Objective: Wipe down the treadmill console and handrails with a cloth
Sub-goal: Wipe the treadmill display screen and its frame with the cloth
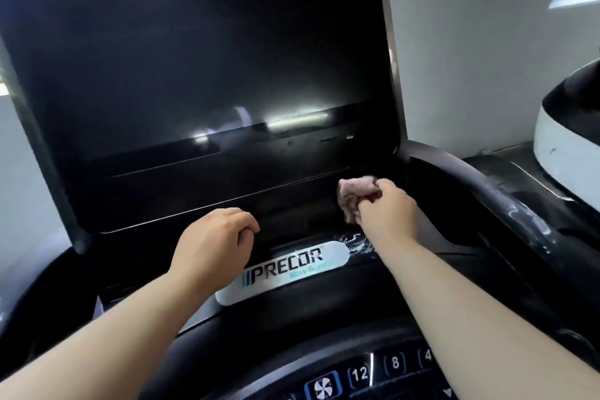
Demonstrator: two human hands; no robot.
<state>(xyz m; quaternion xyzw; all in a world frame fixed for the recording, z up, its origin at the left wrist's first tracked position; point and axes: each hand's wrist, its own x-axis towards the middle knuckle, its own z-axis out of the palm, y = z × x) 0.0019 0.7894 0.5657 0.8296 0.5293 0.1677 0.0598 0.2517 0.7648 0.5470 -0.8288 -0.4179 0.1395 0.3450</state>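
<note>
Cloth (352, 196), pinkish and bunched into a wad, sits in my right hand (386, 211), whose fingers (373, 196) are curled tight round it. The wad is inside the shallow dark recess (292, 214) under the console screen (194, 58), toward the recess's right end; whether it presses on the back wall I cannot tell. It sticks out from the left side of those fingers, toward my other hand, and its long axis runs roughly upright. My left hand (216, 237) hovers further left, just below the screen's lower edge, its fingers (250, 227) curled in on themselves with the thumb against them, holding nothing. Nearer to me than both sets of fingers lies the white PRECOR plate (282, 269), with a wet smear (357, 243) at its right end beside my right wrist. Nearest me are the numbered keys (360, 373). Right of my right fingers, the black side moulding (519, 214) carries whitish streaks.
</note>
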